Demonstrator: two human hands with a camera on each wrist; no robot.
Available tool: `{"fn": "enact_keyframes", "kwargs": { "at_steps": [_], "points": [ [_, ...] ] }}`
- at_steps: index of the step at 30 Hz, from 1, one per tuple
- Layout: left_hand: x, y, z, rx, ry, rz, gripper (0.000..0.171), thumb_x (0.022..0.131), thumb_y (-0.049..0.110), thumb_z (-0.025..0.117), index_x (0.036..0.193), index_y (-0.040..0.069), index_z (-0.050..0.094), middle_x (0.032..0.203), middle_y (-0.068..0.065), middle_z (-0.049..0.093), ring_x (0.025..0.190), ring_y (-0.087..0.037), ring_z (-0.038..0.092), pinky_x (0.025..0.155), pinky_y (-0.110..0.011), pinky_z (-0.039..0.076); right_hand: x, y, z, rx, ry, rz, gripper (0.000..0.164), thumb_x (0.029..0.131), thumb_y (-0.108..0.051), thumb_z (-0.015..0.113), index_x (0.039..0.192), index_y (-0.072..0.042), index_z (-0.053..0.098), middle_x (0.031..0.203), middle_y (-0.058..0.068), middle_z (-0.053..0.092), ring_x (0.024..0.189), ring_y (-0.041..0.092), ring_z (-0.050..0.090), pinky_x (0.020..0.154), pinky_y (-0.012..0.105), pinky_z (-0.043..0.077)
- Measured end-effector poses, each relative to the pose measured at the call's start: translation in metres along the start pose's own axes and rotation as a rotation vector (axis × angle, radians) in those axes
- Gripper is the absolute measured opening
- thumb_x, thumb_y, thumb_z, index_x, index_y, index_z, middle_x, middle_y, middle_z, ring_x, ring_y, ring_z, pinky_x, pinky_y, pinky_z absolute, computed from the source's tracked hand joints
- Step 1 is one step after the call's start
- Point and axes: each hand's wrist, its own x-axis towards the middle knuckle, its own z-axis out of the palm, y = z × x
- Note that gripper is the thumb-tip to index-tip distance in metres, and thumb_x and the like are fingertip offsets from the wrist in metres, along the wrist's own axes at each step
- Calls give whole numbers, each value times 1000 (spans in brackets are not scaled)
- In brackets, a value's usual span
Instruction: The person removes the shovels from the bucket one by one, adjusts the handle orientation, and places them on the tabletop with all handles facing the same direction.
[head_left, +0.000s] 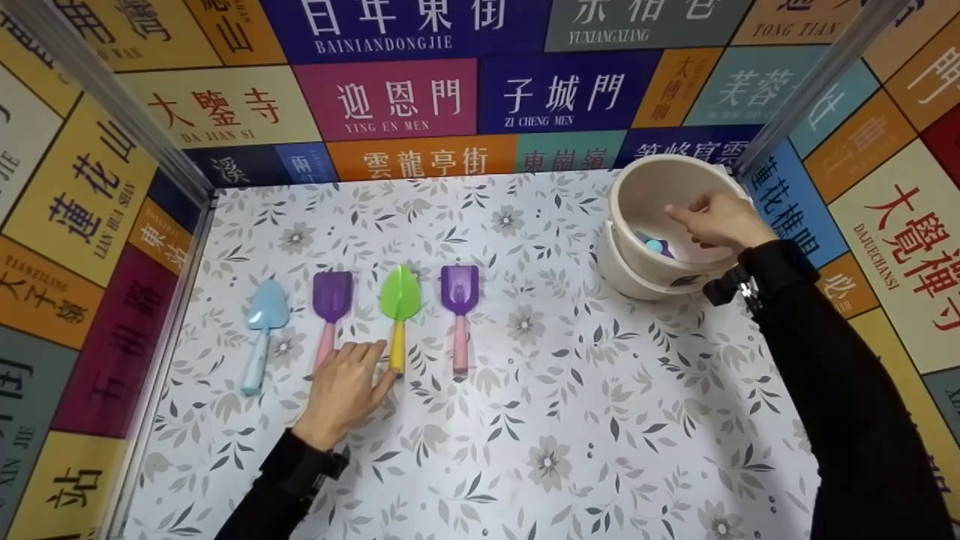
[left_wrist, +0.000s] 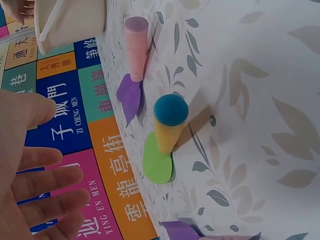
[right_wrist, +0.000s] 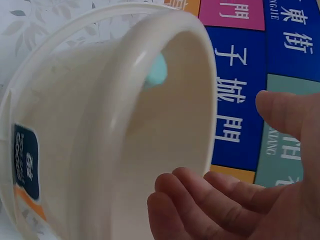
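Note:
My left hand (head_left: 341, 390) hovers by the handles of a purple toy shovel (head_left: 332, 294) with a pink grip and a green toy trowel (head_left: 400, 294) with a yellow grip. Its fingers are spread and hold nothing in the left wrist view. At the right, my right hand (head_left: 724, 221) is over the mouth of a cream bucket (head_left: 624, 266), fingers loosely bent, nothing in them. Down inside the bucket lie a light-blue piece (head_left: 654, 245) and a purple piece, mostly hidden by its wall.
A light-blue toy trowel (head_left: 268, 306) lies at the left end of the row, a second purple shovel (head_left: 460, 289) at the right end. The floral-patterned tabletop (head_left: 555, 397) is bordered by walls with coloured, lettered panels (head_left: 386, 97). The bucket stands near the back right corner.

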Motion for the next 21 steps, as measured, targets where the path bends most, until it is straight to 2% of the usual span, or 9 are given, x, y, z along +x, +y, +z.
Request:
{"fn": "enact_keyframes", "kwargs": {
  "at_steps": [2,4,10,15,17,21],
  "points": [
    [-1,0,1,3,5,1,44,88,28,84,117,-2,71,100,-19,78,88,-34,72,75,-46,60,7,-2,6,-27,-17,1,80,105,-67,46,128,8,56,94,13,67,83,24,64,69,33,48],
    [-1,1,3,6,14,5,43,88,28,84,117,-2,72,99,-19,78,87,-34,72,74,-46,60,13,-4,11,-49,-47,8,78,105,-67,45,123,8,58,95,14,67,87,28,63,69,33,47],
    [-3,1,6,9,17,11,43,87,26,85,116,-3,72,98,-19,78,85,-34,72,72,-45,59,25,-10,22,-92,-132,74,79,101,-71,49,115,4,65,105,19,67,94,32,63,74,33,49],
    [-4,1,7,4,-5,4,42,88,25,85,117,-2,72,99,-18,78,86,-33,72,72,-45,60,30,-14,26,-110,-193,88,80,99,-71,50,119,5,64,118,25,66,101,34,65,73,29,51],
    [-4,2,7,1,-11,1,41,89,25,84,117,-2,71,99,-18,78,86,-33,73,73,-45,60,30,-15,27,-122,-199,79,83,99,-72,49,122,7,64,119,26,64,105,37,65,74,30,51],
    [-3,2,9,0,2,7,42,88,25,85,117,-1,71,99,-18,78,86,-32,73,72,-45,60,32,-12,30,-99,-204,88,86,96,-76,51,120,5,65,114,24,66,101,38,64,76,35,51]
  ]
}}
